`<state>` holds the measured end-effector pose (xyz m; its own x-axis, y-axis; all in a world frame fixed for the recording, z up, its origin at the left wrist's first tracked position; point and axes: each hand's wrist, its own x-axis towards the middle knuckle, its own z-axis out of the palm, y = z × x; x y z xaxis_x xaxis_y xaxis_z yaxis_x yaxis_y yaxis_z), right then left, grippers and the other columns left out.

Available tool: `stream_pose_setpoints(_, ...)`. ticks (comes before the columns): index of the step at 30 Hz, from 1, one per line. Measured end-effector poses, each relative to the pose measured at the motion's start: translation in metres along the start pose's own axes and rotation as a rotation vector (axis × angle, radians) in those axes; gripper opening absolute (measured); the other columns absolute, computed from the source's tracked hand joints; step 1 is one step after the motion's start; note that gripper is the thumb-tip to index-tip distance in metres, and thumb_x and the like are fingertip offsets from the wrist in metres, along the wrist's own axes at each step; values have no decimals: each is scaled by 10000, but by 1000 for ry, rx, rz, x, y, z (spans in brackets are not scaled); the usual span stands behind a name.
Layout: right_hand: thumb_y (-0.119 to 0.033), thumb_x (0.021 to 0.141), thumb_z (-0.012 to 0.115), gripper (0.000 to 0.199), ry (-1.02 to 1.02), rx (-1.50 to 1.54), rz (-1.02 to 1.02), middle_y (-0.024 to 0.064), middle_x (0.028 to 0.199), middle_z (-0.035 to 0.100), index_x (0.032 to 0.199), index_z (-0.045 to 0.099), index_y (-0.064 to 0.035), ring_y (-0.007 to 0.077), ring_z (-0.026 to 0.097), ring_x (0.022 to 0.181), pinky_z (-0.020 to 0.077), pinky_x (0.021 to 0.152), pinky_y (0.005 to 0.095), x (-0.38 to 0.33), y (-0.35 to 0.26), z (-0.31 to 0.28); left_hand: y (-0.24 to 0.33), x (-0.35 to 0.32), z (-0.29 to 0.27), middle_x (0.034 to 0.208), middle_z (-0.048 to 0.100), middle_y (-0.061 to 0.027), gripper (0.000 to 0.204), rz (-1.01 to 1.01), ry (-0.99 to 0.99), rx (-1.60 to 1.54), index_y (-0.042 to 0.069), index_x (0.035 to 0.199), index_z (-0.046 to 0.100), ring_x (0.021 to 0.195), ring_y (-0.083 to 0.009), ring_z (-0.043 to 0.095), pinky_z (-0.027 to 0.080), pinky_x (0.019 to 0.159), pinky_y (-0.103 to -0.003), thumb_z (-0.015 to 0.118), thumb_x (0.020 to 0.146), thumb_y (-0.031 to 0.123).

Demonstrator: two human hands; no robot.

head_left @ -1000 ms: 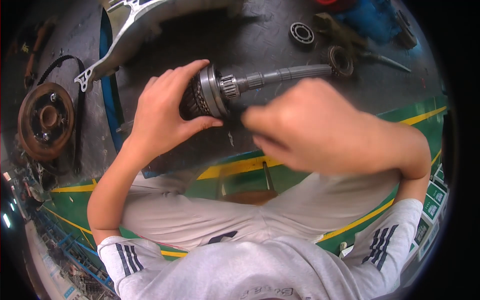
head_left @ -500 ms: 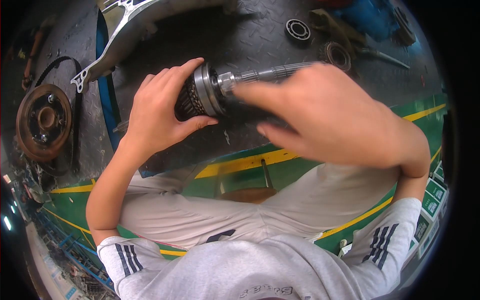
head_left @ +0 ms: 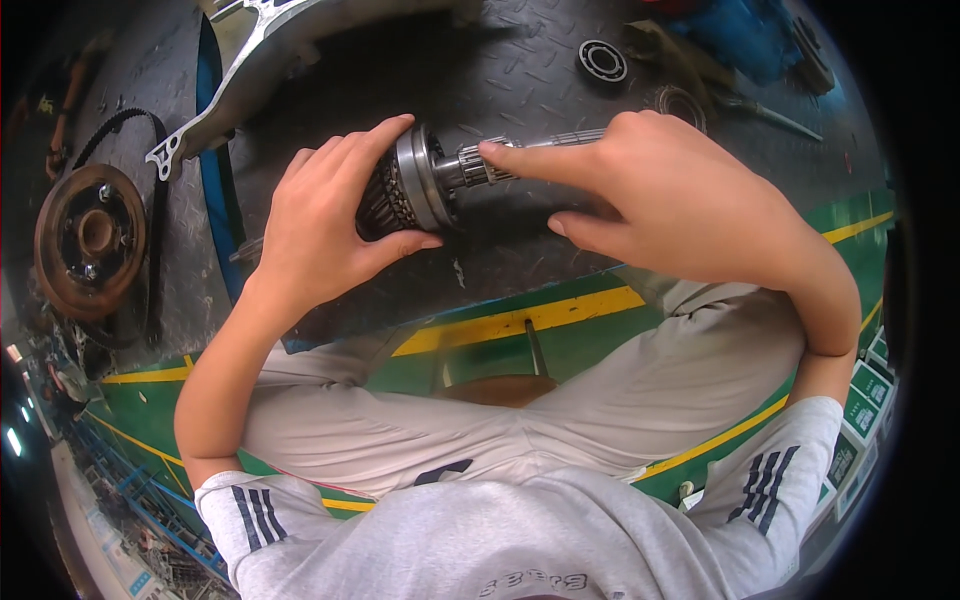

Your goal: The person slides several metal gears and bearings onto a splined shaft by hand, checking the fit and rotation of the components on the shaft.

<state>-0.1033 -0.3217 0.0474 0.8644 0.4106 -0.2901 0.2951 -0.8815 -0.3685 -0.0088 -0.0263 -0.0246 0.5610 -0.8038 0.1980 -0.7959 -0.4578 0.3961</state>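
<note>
My left hand wraps round a gear assembly, with the thumb on its near side and the fingers over the far side. The assembly has dark teeth and a bright steel ring, and sits on a metal shaft that runs off to the right. Just right of the ring, a ribbed collar, perhaps a needle roller bearing, surrounds the shaft. The outstretched index fingertip of my right hand rests at this collar. Its thumb stands apart below, and nothing shows between them; the other fingers are mostly hidden.
A ball bearing lies on the dark textured tabletop. Behind my right hand is a partly covered gear ring. To the left are a rusty pulley, a toothed belt and a silver metal casting.
My right hand has moved right along the shaft, away from the steel ring, uncovering more of the ribbed collar. My left hand keeps its grip on the gear assembly.
</note>
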Motion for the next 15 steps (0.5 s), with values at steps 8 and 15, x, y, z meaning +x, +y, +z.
stream_pose_setpoints(8,-87,910,786,648,183,27,-128,176,807,716,1543,658,-141,361,713,705,574,682,445,6,6,15,1,-1,-1,1302,736,-161,1019,-16,-12,18,103,1545,623,1126,-392,682,535,1031,-447,1019,630,312)
stream_pose_setpoints(15,-137,948,772,577,172,-272,-213,109,781,722,1517,681,-166,320,717,685,552,627,415,6,2,26,0,-1,1,1328,736,-162,1008,-11,-4,4,99,1543,626,1151,-390,685,534,1047,-450,1018,637,303)
